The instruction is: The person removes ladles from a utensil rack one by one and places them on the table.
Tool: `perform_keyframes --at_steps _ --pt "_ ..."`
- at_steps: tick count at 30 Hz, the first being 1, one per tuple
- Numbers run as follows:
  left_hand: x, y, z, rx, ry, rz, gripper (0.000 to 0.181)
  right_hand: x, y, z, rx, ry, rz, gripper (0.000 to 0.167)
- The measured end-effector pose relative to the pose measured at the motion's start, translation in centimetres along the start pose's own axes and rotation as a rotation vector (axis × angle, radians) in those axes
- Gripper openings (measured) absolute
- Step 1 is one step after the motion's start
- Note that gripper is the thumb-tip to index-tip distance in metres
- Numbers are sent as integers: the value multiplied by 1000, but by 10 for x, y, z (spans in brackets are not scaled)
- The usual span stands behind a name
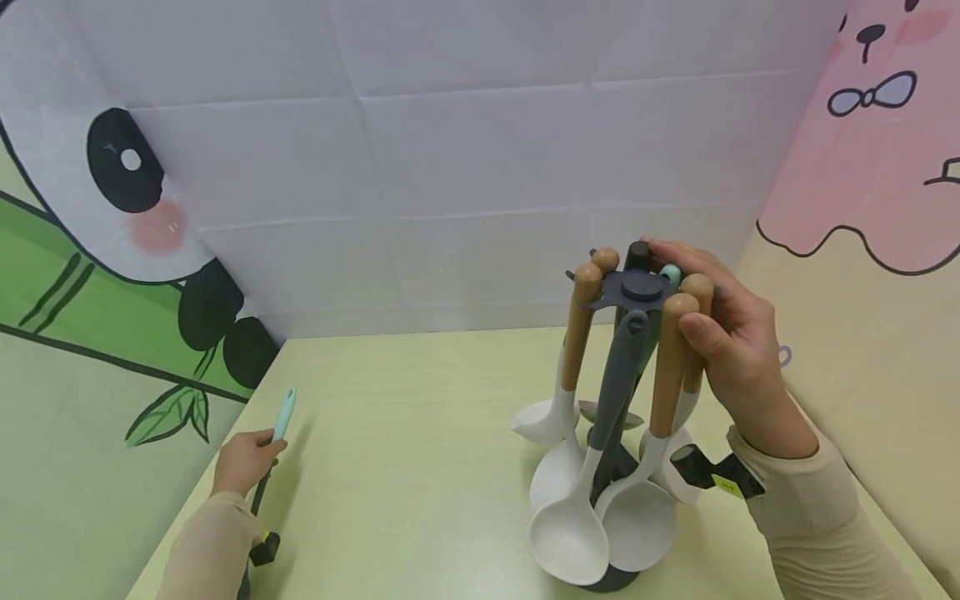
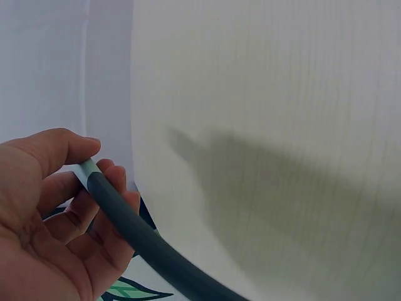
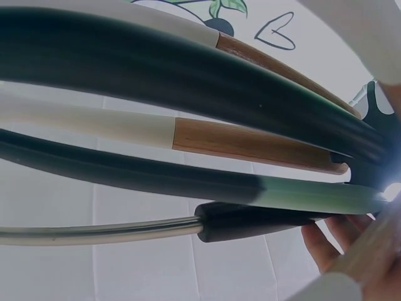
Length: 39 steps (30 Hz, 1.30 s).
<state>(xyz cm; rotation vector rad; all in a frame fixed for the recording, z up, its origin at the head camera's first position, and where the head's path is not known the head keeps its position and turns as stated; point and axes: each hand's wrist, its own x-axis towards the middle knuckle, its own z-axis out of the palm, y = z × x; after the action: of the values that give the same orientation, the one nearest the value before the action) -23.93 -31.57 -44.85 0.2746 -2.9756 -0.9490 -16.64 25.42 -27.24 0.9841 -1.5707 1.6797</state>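
Note:
In the head view my left hand (image 1: 243,462) pinches a kitchen utensil with a mint handle (image 1: 285,412) and a dark shaft; its head is hidden. The left wrist view shows thumb and fingers about the join of the mint part and the dark shaft (image 2: 147,241). At the right stands a dark utensil stand (image 1: 641,286) with several hanging utensils. My right hand (image 1: 738,333) curls round the stand's upper right side, its thumb by a wooden handle (image 1: 671,367). Fingers (image 3: 321,248) show beside a black handle (image 3: 257,222) in the right wrist view.
White utensil heads, including a ladle (image 1: 542,422) and a large spoon (image 1: 570,542), hang low around the stand. The pale yellow table (image 1: 405,450) meets a white covered wall (image 1: 465,167) behind. Patterned side walls stand close to both arms.

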Motion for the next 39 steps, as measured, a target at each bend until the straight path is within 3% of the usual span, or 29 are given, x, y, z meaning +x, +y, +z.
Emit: perform_keyframes --at_steps 17,39 --pt "4 -15 8 1 -10 -25 49 1 1 1 8 -4 -17 42" --pt "7 -21 15 13 -41 -83 50 1 1 2 2 7 -21 43"
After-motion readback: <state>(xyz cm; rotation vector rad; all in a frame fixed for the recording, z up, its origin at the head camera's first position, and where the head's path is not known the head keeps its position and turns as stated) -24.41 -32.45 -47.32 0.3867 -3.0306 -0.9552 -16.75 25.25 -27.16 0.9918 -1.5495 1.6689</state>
